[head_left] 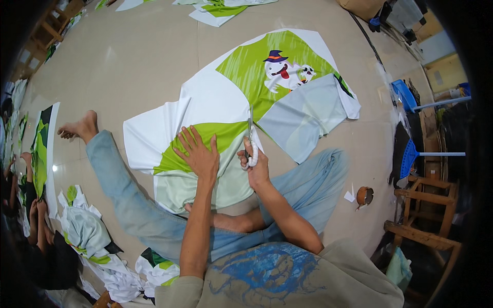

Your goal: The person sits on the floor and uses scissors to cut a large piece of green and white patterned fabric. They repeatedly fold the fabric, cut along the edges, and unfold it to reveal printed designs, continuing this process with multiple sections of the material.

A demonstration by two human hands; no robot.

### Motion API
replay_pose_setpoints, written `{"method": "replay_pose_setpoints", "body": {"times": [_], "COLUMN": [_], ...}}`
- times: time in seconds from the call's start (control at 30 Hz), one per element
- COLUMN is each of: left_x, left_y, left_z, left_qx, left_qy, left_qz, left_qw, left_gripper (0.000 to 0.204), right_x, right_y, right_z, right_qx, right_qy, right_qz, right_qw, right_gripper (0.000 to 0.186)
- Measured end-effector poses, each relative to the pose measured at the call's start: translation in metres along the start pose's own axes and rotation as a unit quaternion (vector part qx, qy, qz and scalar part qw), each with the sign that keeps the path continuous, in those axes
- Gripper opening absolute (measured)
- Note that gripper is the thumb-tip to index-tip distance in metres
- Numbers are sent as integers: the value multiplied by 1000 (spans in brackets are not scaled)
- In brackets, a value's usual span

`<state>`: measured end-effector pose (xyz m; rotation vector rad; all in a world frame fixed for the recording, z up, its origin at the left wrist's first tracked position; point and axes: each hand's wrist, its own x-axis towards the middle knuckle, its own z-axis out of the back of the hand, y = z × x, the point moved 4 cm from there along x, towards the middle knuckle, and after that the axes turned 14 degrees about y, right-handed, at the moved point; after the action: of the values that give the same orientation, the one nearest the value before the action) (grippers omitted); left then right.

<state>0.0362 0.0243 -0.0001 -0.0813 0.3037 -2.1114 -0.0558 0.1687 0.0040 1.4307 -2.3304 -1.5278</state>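
Note:
A large piece of printed fabric in white and lime green is spread on the floor in front of me, with a cartoon ghost in a witch hat on its far part. My left hand lies flat on a green area of it, fingers spread. In my right hand is a pair of scissors, its handle wrapped in white, the blades pointing away from me along the fabric's cut edge. Right of the blades, a flap of the cloth is folded over, its pale underside up.
Scrap fabric is heaped at my left. Beyond it another person's arms are beside a green printed strip. Blue dustpans and wooden stools stand at the right. A small round brown object lies near my right knee.

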Motion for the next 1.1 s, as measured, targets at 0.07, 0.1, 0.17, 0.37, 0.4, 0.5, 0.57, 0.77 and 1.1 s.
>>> {"method": "replay_pose_setpoints", "body": {"times": [0.07, 0.1, 0.17, 0.37, 0.4, 0.5, 0.57, 0.77, 1.1], "left_x": [0, 0, 0, 3, 5, 11, 13, 14, 13], "left_y": [-1, -2, -2, 2, 4, 9, 11, 11, 11], "left_z": [1, 1, 2, -3, -4, -3, -1, 1, 2], "left_qx": [5, 3, 0, 15, 22, 32, 23, 33, 31], "left_qy": [-4, -6, -10, -9, -8, -5, -4, -2, -1], "left_qz": [1, 0, -4, -1, -4, -16, -30, -25, -20], "left_qw": [1000, 1000, 1000, 1000, 1000, 999, 999, 999, 999], "left_gripper": [76, 76, 76, 76, 76, 76, 75, 76, 75], "right_x": [-2, -3, -3, -4, -4, -4, -4, 9, 29], "right_y": [2, 4, 5, 16, 20, 29, 36, 58, 68], "right_z": [2, 3, 6, 15, 18, 30, 36, 33, 36], "right_qx": [-20, -34, -52, -78, -85, -113, -121, -124, -181], "right_qy": [-9, -12, -15, -5, 1, 7, 13, 42, 69], "right_qz": [-4, -4, -3, -18, -21, -43, -57, -66, -73], "right_qw": [1000, 999, 999, 997, 996, 993, 991, 989, 978], "right_gripper": [42, 41, 42, 43, 43, 43, 44, 42, 41]}}
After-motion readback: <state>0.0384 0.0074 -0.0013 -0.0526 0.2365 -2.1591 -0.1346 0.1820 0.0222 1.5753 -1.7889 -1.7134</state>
